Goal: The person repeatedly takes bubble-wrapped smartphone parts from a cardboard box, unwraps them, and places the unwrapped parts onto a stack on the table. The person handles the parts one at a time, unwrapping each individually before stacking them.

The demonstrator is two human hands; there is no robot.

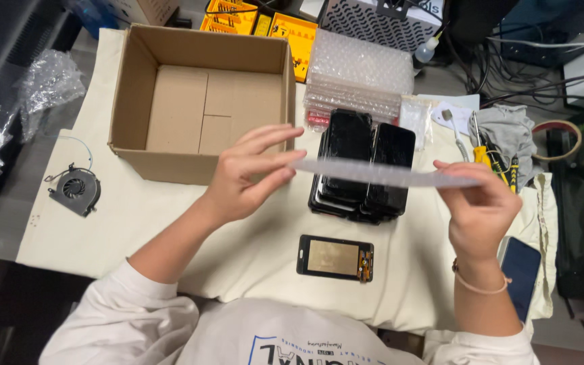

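Bubble-wrap sheet (pixel 380 174), held btwn left hand (pixel 248 172), right hand (pixel 478 203)

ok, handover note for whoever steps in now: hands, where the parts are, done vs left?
Left hand: pinching one end of a bubble-wrap strip, held flat in the air.
Right hand: pinching the other end.
Loose phone screen lies face down on the cloth, nearest the person.
Stack of black screens sits behind it, under the strip.
Cardboard box is open and empty; bubble-wrap pile is beside it.
Done: nothing wrapped or boxed. Left: apparently all of it.
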